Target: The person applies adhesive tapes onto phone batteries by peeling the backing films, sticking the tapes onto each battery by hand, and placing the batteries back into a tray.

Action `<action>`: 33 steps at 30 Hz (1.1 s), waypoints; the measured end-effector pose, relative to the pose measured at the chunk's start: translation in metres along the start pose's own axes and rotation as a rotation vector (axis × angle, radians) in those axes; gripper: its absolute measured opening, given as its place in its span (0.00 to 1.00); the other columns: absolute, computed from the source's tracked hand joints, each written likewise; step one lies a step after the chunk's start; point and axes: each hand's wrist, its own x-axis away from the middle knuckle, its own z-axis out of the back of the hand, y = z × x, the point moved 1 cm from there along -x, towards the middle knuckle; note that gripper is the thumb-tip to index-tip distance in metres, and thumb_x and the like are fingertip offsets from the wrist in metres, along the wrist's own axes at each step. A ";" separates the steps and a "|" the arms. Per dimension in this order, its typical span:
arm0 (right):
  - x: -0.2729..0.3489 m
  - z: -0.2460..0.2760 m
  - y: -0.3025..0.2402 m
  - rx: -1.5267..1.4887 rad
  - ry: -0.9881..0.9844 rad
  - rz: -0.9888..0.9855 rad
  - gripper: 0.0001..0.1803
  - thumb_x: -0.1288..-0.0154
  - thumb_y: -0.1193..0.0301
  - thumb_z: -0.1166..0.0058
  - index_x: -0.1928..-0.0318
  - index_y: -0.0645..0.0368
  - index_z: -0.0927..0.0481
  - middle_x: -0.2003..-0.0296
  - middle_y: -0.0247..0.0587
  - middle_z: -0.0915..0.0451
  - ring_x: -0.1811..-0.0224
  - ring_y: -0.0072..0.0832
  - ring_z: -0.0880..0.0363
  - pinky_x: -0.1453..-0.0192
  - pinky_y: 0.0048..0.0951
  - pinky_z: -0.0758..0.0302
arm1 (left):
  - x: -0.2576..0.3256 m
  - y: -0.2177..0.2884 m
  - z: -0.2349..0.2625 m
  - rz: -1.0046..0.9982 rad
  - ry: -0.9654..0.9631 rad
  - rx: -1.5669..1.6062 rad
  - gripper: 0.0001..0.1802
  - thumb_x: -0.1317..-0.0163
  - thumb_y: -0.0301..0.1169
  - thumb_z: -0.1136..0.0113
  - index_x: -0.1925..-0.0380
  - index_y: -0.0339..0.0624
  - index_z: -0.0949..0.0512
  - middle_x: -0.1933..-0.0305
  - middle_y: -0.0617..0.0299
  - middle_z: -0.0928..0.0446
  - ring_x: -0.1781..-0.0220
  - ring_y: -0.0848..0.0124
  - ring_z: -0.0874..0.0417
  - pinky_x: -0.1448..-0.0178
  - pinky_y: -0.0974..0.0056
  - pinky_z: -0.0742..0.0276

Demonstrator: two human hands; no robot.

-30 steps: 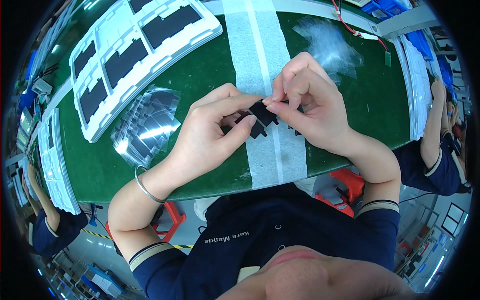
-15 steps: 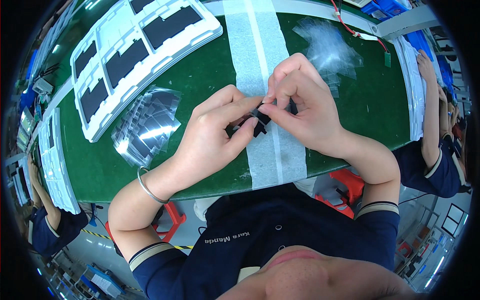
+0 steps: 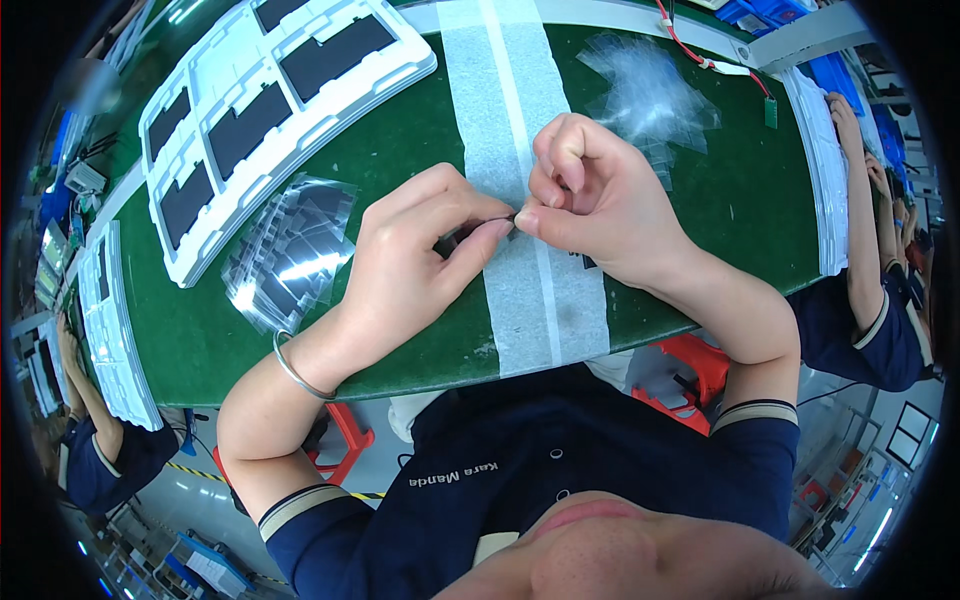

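My left hand (image 3: 415,265) and my right hand (image 3: 595,200) meet above the green table (image 3: 420,130), over a pale strip (image 3: 500,140) that runs across it. Both pinch a small flat black part (image 3: 478,232), mostly hidden between the fingers. A metal bangle (image 3: 295,368) sits on my left wrist. Left of my left hand lies a pile of black parts in clear bags (image 3: 290,250).
A white tray (image 3: 270,110) with black parts in its pockets lies at the far left. Empty clear bags (image 3: 650,95) lie at the far right, next to a red cable (image 3: 700,55). Other people's arms (image 3: 865,220) show at the right and the lower left (image 3: 85,400).
My hands have closed in on each other. The black part, open to view a second ago, is now almost fully covered by my fingers.
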 end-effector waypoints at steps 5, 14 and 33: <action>0.005 0.002 -0.004 -0.253 -0.024 -0.193 0.22 0.54 0.91 0.48 0.75 0.53 0.44 0.69 0.30 0.42 0.71 0.15 0.39 0.67 0.18 0.36 | -0.002 -0.004 0.003 -0.291 0.071 -0.371 0.05 0.52 0.22 0.38 0.73 0.36 0.22 0.76 0.61 0.29 0.80 0.73 0.28 0.76 0.70 0.32; 0.003 0.004 -0.010 0.450 0.011 0.362 0.06 0.48 0.79 0.44 0.70 0.58 0.27 0.68 0.33 0.30 0.71 0.19 0.30 0.73 0.19 0.33 | -0.001 -0.001 0.007 0.362 -0.157 0.336 0.07 0.45 0.28 0.40 0.73 0.34 0.23 0.76 0.66 0.29 0.80 0.84 0.29 0.78 0.77 0.38; -0.023 0.107 -0.041 1.300 0.496 0.953 0.04 0.49 0.74 0.44 0.72 0.58 0.25 0.72 0.36 0.28 0.68 0.30 0.27 0.67 0.27 0.29 | 0.005 0.002 -0.003 -0.330 -0.040 -0.051 0.04 0.51 0.20 0.40 0.74 0.33 0.24 0.77 0.60 0.29 0.81 0.73 0.26 0.81 0.70 0.34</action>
